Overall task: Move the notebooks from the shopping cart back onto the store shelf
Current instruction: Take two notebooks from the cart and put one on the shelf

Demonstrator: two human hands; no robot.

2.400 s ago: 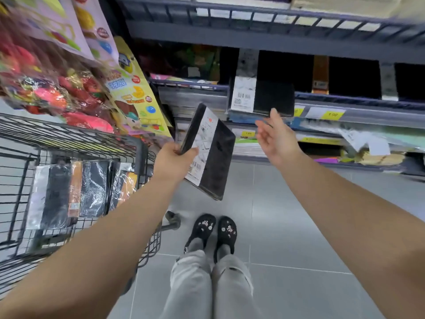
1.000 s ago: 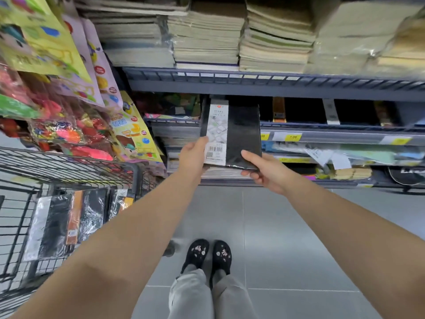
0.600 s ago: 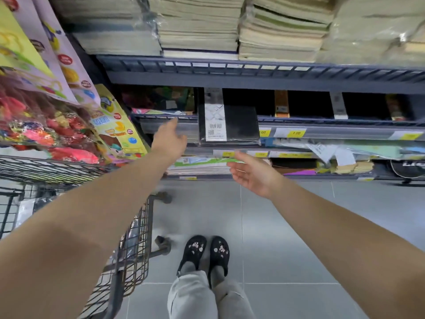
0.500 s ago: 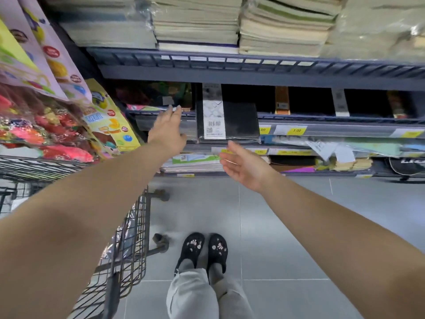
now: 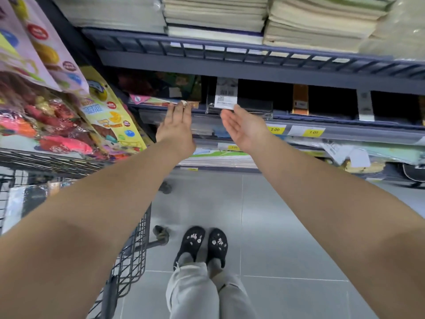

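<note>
my left hand (image 5: 176, 128) and right hand (image 5: 245, 127) hover open, empty, before the notebook (image 5: 239, 103) on the shelf (image 5: 322, 122).

The grey shelf (image 5: 345, 122) carries a black notebook (image 5: 253, 104) lying flat, just beside colourful booklets (image 5: 158, 100).

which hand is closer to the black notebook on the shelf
Right: the right hand hovers just below the black notebook; the left hand is further off, to its left.

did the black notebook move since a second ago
Yes. The black notebook went up and back, from in front of the shelf rail to lying behind it.
</note>
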